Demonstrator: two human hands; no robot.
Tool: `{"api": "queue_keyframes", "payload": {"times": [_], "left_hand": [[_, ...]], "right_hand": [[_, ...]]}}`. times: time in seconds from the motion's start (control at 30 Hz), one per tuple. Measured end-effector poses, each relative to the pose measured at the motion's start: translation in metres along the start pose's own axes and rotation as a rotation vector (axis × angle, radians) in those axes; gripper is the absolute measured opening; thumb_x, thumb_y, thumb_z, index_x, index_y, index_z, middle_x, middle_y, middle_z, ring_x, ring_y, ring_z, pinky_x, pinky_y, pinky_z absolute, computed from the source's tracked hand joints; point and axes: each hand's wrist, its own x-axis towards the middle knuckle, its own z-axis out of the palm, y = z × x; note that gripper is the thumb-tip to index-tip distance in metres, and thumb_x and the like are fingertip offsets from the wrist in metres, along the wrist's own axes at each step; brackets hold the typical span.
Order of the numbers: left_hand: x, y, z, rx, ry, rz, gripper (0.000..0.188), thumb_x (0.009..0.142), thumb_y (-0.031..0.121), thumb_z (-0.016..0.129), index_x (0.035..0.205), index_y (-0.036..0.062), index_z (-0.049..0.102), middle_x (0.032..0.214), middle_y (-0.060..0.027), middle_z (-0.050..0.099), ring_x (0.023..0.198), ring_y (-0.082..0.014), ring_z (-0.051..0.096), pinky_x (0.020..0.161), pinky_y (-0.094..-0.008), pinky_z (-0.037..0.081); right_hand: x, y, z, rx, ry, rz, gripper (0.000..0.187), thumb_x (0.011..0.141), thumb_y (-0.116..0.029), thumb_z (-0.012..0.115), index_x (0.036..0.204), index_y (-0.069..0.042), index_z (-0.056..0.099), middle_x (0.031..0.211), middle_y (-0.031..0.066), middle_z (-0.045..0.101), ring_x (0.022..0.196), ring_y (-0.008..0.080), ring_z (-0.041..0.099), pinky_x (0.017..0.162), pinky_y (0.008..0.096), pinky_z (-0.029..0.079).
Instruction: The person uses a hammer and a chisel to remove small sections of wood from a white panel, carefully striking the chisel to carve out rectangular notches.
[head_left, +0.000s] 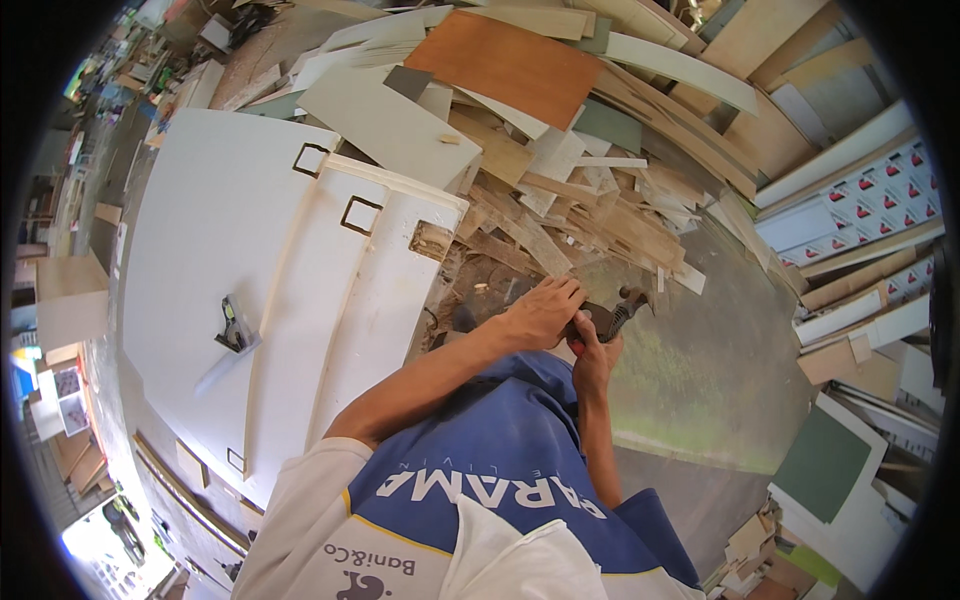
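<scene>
Head view: we find the right hand (596, 352) closed around a dark ribbed tool (627, 309), near centre, its outer end pointing far and right. The left hand (543, 312) meets the right, fingers curled; we cannot tell whether it grips anything. Left, we record a black-and-green device (233, 328) on a white panel (200, 230); farther, piled scrap boards (560, 195).

Head-worn fisheye view, steeply downward from above
</scene>
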Motion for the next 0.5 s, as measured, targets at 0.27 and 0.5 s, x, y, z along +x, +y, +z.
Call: {"api": "queue_keyframes", "payload": {"times": [0.27,0.5], "left_hand": [[-0.048,-0.015,-0.067,0.457,0.508,-0.59,0.045,0.085,0.029,0.069,0.117,-0.0013,0.06,0.132,-0.0254,0.048,0.127,-0.0408,0.044,0.107,-0.0555,0.033],[-0.081,-0.039,-0.082,0.807,0.386,-0.823,0.059,0.094,0.047,0.058,0.129,-0.0016,0.054,0.144,-0.0282,0.04,0.138,-0.0413,0.035,0.111,-0.0606,0.025]], "right_hand": [[0.066,-0.026,-0.019,-0.162,0.119,-0.053,0.018,0.081,-0.006,0.074,0.094,-0.004,0.061,0.077,0.0039,0.064,0.059,0.0128,0.062,0.053,0.0238,0.048],[0.113,-0.035,-0.039,-0.141,0.093,0.061,0.018,0.08,-0.001,0.07,0.092,-0.002,0.058,0.075,0.006,0.062,0.059,0.0163,0.06,0.053,0.0267,0.047]]}}
